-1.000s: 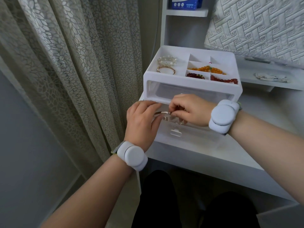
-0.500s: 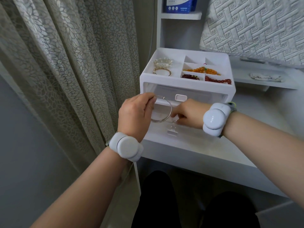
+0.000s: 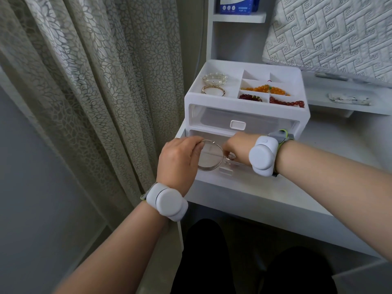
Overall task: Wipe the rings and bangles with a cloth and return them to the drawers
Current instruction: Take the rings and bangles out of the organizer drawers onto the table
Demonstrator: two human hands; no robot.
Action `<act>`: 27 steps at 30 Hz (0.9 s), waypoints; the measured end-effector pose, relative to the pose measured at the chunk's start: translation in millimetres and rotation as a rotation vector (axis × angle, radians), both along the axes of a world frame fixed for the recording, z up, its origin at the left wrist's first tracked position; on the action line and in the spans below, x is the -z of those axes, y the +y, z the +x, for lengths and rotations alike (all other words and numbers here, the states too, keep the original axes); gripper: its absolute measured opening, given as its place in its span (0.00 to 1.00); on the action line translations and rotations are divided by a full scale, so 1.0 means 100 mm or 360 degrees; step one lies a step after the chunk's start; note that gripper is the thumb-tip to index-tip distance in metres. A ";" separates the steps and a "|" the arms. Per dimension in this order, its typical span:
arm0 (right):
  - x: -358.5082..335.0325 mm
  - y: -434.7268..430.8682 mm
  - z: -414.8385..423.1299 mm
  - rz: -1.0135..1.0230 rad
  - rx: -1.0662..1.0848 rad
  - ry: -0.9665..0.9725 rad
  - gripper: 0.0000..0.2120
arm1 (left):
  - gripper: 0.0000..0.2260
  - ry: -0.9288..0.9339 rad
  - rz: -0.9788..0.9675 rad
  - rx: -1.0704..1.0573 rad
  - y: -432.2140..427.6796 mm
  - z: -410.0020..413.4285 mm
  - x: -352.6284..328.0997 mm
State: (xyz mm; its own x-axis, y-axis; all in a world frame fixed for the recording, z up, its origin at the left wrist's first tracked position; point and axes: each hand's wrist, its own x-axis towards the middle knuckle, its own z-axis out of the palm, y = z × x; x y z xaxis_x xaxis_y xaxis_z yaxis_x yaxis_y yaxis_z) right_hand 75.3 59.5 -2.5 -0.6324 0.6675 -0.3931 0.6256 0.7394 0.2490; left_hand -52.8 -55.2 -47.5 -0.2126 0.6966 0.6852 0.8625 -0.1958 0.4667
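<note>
A white table [image 3: 318, 187] stood beside a curtain [image 3: 95, 81]. A white drawer box [image 3: 246, 114] stood right on the table, near its back left corner. The box's clear bottom drawer [image 3: 237, 167] was pulled out over the table top. To the right, a low white shelf [image 3: 331, 108] sat a bit higher than the table. A small patterned cloth [image 3: 350, 99] lay flat on it. Higher up, a little shelf [image 3: 239, 18] held a blue box [image 3: 236, 4].
</note>
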 end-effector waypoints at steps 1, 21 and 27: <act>0.01 0.01 0.02 0.0029 -0.0012 0.0000 0.09 | 0.13 -0.0010 0.0000 0.0002 0.00 0.01 0.01; -0.07 -0.09 0.26 -0.0059 -0.0171 0.0620 0.10 | 0.11 -0.0003 0.0062 0.0070 -0.05 0.06 0.03; -0.15 -0.21 0.56 -0.0337 0.0029 0.1416 0.05 | 0.12 -0.0066 0.0007 0.0164 -0.13 0.17 0.08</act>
State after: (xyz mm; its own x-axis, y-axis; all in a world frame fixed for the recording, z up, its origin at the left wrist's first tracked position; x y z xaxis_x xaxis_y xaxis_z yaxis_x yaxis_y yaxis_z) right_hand 131.6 38.7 12.1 -0.7507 0.6498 0.1193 0.5337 0.7028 -0.4703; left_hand -36.1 -67.8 -55.8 -0.1684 0.7133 0.6803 0.8175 -0.2845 0.5007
